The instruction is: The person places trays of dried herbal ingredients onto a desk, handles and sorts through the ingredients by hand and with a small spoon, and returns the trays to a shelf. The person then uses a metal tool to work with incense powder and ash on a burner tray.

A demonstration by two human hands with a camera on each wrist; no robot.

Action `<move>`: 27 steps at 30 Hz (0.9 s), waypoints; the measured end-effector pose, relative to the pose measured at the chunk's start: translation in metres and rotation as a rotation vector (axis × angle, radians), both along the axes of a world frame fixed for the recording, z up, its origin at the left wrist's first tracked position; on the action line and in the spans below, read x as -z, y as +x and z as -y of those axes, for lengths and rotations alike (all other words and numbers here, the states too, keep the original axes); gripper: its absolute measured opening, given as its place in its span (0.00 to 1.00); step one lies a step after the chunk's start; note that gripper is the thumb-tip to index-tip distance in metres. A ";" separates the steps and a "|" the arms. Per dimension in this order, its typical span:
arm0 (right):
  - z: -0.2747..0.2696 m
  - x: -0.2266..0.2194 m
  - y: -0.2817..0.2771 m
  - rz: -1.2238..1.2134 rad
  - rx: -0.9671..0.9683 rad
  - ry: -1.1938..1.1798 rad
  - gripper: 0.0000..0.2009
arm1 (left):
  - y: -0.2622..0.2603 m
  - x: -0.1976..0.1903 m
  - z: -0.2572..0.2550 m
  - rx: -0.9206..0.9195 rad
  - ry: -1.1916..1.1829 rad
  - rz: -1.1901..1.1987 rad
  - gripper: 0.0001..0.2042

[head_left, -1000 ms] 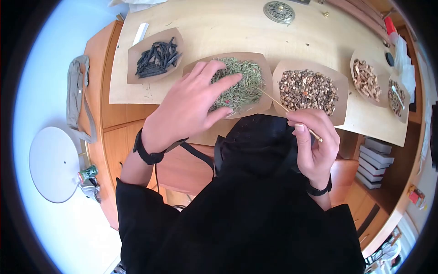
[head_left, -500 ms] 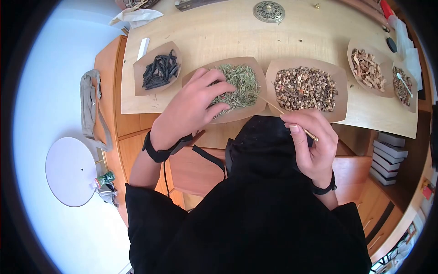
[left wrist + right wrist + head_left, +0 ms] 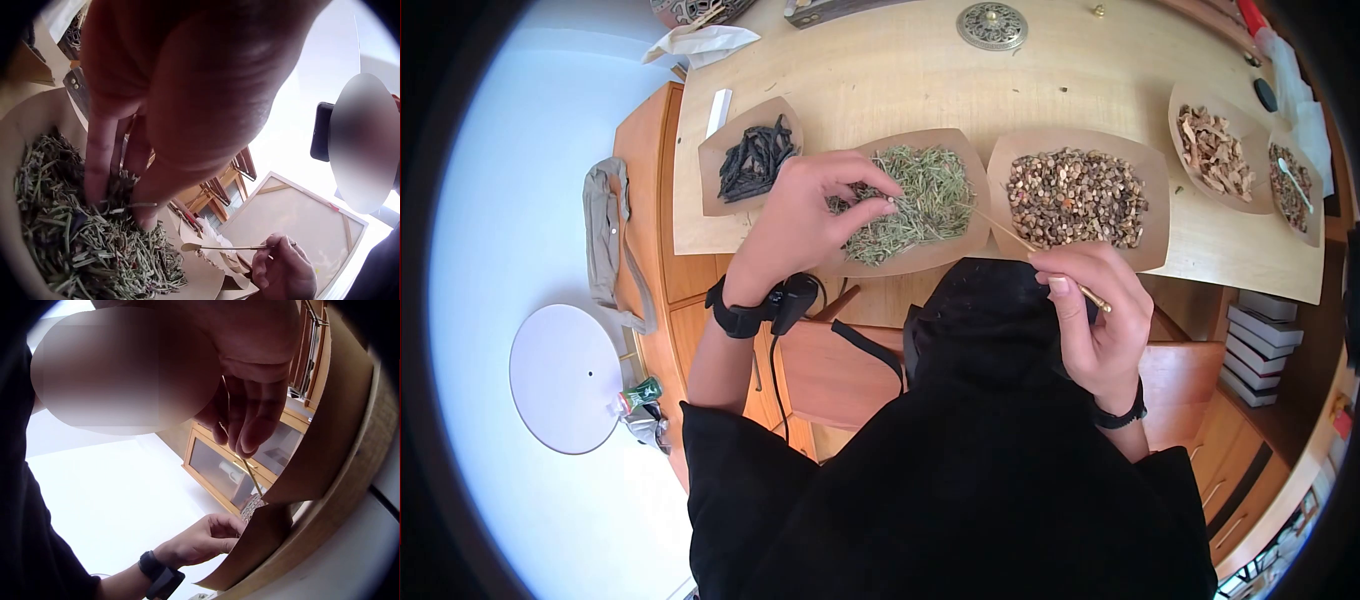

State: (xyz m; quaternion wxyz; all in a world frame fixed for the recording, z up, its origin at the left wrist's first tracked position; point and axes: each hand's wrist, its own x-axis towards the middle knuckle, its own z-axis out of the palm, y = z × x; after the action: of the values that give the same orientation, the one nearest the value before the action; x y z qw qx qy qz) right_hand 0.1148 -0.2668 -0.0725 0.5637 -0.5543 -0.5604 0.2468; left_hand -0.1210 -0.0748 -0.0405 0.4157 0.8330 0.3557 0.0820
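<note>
My left hand (image 3: 800, 210) is over the left side of a paper tray (image 3: 972, 160) of dried green herb (image 3: 925, 195). Its thumb and forefinger come together on a small piece of the herb. In the left wrist view these fingertips (image 3: 148, 220) dip into the dried herb (image 3: 62, 244), a short stem lying across them. My right hand (image 3: 1105, 310) pinches the handle of a thin brass spoon (image 3: 1012, 233) between thumb and fingers. The spoon's tip reaches the right part of the herb tray; its flat end (image 3: 190, 247) shows in the left wrist view.
Right of the herb, a tray holds brown chopped bits (image 3: 1080, 200). Dark dried pods (image 3: 755, 160) lie in a tray at left. Far right are tan dried pieces (image 3: 1212, 155) and a mix with a white spoon (image 3: 1295, 185). An openwork brass lid (image 3: 992, 27) lies at the back.
My left thumb and forefinger have closed from spread apart to a pinch, and the wrist has turned. My right hand keeps the brass spoon in nearly the same place.
</note>
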 end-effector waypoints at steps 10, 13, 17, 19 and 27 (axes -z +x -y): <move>-0.002 0.003 -0.002 0.011 -0.018 -0.006 0.09 | -0.008 -0.014 0.009 0.141 0.247 -0.098 0.14; -0.003 0.002 -0.002 0.022 -0.021 -0.008 0.09 | -0.007 -0.018 0.011 0.309 0.368 -0.089 0.21; -0.002 0.002 -0.003 0.021 -0.021 -0.016 0.09 | -0.006 -0.018 0.012 0.401 0.439 -0.216 0.31; -0.002 0.002 -0.003 0.021 -0.020 -0.019 0.09 | -0.004 -0.016 0.014 0.398 0.411 -0.212 0.32; -0.002 0.003 -0.005 0.019 -0.020 -0.001 0.09 | 0.002 -0.004 0.006 0.369 0.312 -0.163 0.28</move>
State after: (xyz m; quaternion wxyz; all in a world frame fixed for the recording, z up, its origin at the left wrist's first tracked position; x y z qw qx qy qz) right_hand 0.1094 -0.2646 -0.0759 0.5556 -0.5511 -0.5712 0.2475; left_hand -0.1186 -0.0804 -0.0361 0.2599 0.9418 0.2131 -0.0086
